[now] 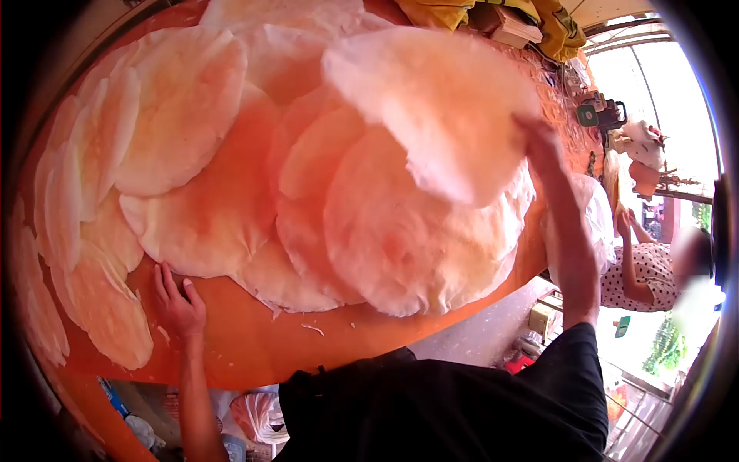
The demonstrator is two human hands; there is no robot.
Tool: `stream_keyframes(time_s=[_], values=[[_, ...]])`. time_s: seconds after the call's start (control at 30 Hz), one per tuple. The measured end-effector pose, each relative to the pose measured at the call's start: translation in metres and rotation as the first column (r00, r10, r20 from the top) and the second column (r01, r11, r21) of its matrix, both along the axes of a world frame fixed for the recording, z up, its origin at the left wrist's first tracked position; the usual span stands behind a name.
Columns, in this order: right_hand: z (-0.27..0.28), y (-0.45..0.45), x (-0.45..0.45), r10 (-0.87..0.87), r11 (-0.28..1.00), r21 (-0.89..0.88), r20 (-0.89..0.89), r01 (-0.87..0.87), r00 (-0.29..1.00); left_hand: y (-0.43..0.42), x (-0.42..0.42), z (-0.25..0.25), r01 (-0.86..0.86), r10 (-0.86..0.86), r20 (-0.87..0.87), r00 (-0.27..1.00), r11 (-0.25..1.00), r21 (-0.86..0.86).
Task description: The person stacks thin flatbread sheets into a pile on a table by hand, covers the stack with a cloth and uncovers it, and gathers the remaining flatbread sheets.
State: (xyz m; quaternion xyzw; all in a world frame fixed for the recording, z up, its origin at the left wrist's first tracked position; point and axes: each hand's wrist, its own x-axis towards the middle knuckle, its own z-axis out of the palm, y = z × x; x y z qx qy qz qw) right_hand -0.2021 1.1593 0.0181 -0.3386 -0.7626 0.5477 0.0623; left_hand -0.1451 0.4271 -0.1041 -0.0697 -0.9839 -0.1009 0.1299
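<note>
Many thin, round, pale sheets (pixel 177 108) lie overlapping across an orange table (pixel 262 339). My right hand (pixel 535 135) is closed on the right edge of one pale sheet (pixel 439 100), which is raised and slightly blurred above a stack of similar sheets (pixel 392 239). My left hand (pixel 181 302) rests on the orange surface near the front edge, fingers apart and holding nothing. Its fingertips are just below the edge of a sheet (pixel 200 231) lying on the table.
At the right, another person (pixel 639 273) in a dotted top holds something pale. Yellow cloth (pixel 558 27) lies at the back right, near a dark and green device (pixel 600 114). Plastic bags (pixel 262 416) are below the table's front edge.
</note>
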Motion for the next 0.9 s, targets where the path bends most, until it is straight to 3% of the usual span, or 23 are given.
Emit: stream_keyframes(time_s=[0.03,0.1,0.13,0.17,0.23,0.3,0.37,0.43,0.5,0.53,0.63,0.7,0.73,0.77,0.83,0.87,0.9], values=[[-0.006,-0.043,0.013,-0.093,0.995,0.027,0.118,0.091,0.989,-0.001,0.0,0.0,0.003,-0.003,-0.004,1.0,1.0,-0.014],[-0.033,-0.039,0.022,0.045,0.927,0.35,0.263,-0.138,0.964,0.002,-0.003,-0.002,0.018,-0.017,-0.021,1.0,1.0,0.012],[-0.057,-0.028,0.025,0.058,0.615,0.773,0.151,-0.154,0.987,0.006,-0.005,-0.001,0.016,-0.016,-0.022,1.0,1.0,0.012],[-0.006,-0.096,0.008,0.241,0.306,0.947,0.024,-0.099,0.97,0.002,-0.001,0.002,-0.001,0.001,-0.011,1.0,1.0,-0.002],[0.013,-0.142,-0.008,0.351,-0.013,0.991,0.131,-0.135,0.927,0.0,-0.001,0.0,0.004,-0.004,-0.009,1.0,1.0,0.012],[0.008,-0.176,-0.016,0.292,-0.093,0.948,0.317,-0.303,0.902,-0.001,-0.001,0.002,0.008,-0.008,-0.016,1.0,1.0,0.011],[-0.036,-0.162,-0.023,0.366,0.219,0.808,0.452,-0.547,0.813,-0.002,-0.001,0.0,-0.001,0.002,-0.011,1.0,0.998,0.065],[-0.055,-0.16,-0.027,0.4,0.153,0.827,0.449,-0.541,0.799,-0.002,-0.001,0.001,-0.015,0.015,0.004,1.0,0.997,0.075],[-0.026,-0.161,-0.049,0.494,0.273,0.674,0.514,-0.686,0.702,-0.002,-0.002,-0.001,-0.032,0.031,0.017,0.999,0.996,0.082],[-0.022,-0.165,-0.058,0.525,0.197,0.761,0.451,-0.618,0.722,0.0,-0.002,0.0,-0.034,0.032,0.021,0.999,0.996,0.083],[0.003,-0.219,-0.128,0.665,0.583,0.548,0.102,-0.599,0.74,-0.001,-0.002,0.0,-0.045,0.041,0.034,0.999,0.992,0.119],[0.009,-0.287,-0.156,0.688,0.723,0.061,-0.139,-0.688,0.712,-0.002,-0.002,-0.001,-0.046,0.042,0.035,0.999,0.992,0.115],[-0.008,-0.312,-0.17,0.637,0.762,-0.017,-0.161,-0.648,0.754,-0.002,-0.002,0.001,-0.05,0.046,0.036,0.998,0.99,0.128],[-0.03,-0.335,-0.186,0.586,0.79,-0.097,-0.175,-0.606,0.791,-0.004,-0.002,-0.003,-0.05,0.046,0.028,0.999,0.986,0.158],[-0.072,-0.372,-0.232,0.549,0.836,0.04,-0.034,-0.547,0.835,-0.002,-0.002,0.002,-0.07,0.062,0.055,0.997,0.983,0.168],[-0.067,-0.375,-0.232,0.647,0.715,-0.223,-0.146,-0.662,0.748,-0.003,-0.001,0.004,-0.069,0.062,0.049,0.997,0.987,0.148],[-0.057,-0.37,-0.233,0.692,0.518,-0.445,-0.284,-0.731,0.663,-0.003,-0.001,0.005,-0.062,0.057,0.044,0.997,0.989,0.132]])
